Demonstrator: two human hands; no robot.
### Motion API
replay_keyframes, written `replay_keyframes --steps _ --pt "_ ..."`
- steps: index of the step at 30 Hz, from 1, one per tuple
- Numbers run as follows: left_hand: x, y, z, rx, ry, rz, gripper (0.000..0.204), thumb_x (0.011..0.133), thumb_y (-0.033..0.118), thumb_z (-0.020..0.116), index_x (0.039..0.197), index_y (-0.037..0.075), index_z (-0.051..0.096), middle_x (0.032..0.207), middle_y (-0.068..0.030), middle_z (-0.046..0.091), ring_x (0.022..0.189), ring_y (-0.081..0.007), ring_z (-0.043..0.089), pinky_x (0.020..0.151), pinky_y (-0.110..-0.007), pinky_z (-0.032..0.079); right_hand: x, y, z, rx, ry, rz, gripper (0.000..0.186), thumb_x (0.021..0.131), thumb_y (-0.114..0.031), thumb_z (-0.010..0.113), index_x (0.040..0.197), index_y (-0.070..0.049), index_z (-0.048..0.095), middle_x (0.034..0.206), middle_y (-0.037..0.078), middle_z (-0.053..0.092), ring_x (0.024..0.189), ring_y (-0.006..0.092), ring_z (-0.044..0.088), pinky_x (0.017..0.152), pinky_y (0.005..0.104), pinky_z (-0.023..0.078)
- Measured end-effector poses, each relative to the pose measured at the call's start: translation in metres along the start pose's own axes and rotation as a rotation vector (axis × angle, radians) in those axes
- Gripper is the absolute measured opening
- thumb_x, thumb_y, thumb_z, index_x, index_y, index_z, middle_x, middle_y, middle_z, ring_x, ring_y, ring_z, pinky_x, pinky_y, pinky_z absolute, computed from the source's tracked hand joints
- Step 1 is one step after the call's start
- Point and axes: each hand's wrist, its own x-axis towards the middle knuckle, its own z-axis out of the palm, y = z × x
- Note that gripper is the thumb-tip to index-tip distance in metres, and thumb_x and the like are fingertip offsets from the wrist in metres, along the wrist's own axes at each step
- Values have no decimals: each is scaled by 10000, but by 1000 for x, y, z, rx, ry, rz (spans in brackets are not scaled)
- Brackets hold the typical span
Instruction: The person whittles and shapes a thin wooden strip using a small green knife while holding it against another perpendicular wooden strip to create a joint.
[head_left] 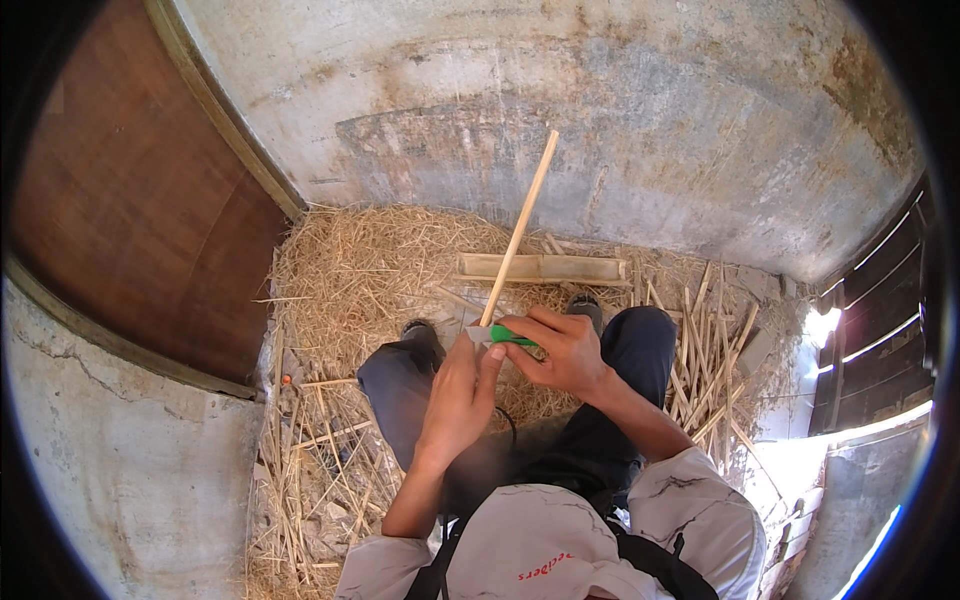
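A long, pale bamboo strip (521, 226) slants up and away from my hands, its lower end at my left hand (460, 395). My left fingers are closed around that near end, partly hidden by the blade. In my right hand (566, 352) is a knife (514, 336) with a green handle. Its short grey blade points left and lies across the strip's lower end, by the left thumb. Both hands meet in front of my body, between my bent knees.
Thin shavings (375, 245) cover the floor. A split bamboo piece (575, 268) lies crosswise near the far wall (600, 100). Loose bamboo strips (700, 350) pile up at the right, with more at the lower left. A brown door panel (150, 210) stands at the left.
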Motion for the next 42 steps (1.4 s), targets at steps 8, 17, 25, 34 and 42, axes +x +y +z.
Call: replay_keyframes --steps 8,17,25,34,42 --pt "-3 6 -4 -20 -24 -50 297 1139 242 570 1305 -4 571 1023 -287 681 968 -493 677 827 -524 522 4 -2 -2 -23 52 -26 301 828 -187 885 1111 -120 806 815 24 675 632 213 687 549 333 533" --pt "-14 -5 -4 14 -25 -28 450 1145 250 560 1494 -32 526 1195 -267 705 1067 -383 717 933 -448 543 11 16 -11 -73 112 43 256 879 -305 896 1069 -154 814 816 -3 705 614 214 690 533 347 541" --pt "-16 0 -10 -16 -72 -97 448 1153 241 545 1499 -43 524 1358 -276 678 1256 -386 690 1053 -434 519 12 24 -11 -26 97 58 288 840 -218 917 1083 -104 810 862 50 730 675 242 715 582 356 556" --pt "-22 -1 -17 11 -90 -137 440 1152 240 544 1483 -49 539 1309 -275 690 1196 -367 706 1012 -424 532 15 32 -11 -30 108 64 278 856 -284 914 1064 -127 815 842 24 728 644 224 708 562 352 548" --pt "-28 -10 -15 26 -51 -105 425 1157 243 532 1473 -42 552 1066 -222 701 890 -285 667 863 -404 528 24 38 -19 11 102 90 269 858 -150 911 1073 -33 799 867 98 730 701 235 729 617 350 567"
